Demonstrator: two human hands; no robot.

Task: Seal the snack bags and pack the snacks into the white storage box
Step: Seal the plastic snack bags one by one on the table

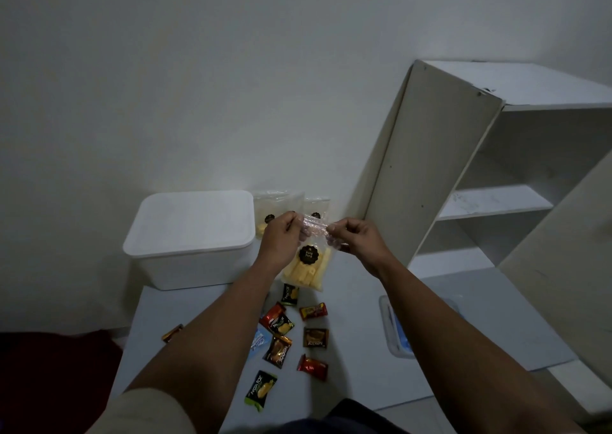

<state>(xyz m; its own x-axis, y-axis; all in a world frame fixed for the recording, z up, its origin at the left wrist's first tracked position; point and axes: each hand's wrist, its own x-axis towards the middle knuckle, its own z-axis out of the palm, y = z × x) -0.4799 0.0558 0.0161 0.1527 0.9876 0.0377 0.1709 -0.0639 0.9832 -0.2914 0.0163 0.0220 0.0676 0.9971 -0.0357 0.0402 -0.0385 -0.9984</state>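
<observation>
I hold a clear snack bag (309,263) of yellow sticks with a round black label upright above the table. My left hand (280,236) pinches the left end of its top strip. My right hand (359,236) pinches the right end. Two more clear bags (276,206) of the same kind lean against the wall behind my hands. The white storage box (190,239) stands to the left with its lid on. Several small wrapped snacks (288,337) lie scattered on the table below the held bag.
A white shelf unit (470,175) stands at the right, close to my right hand. A clear lid or tray with something blue (397,327) lies on the table at the right. One wrapped snack (172,333) lies apart at the table's left edge.
</observation>
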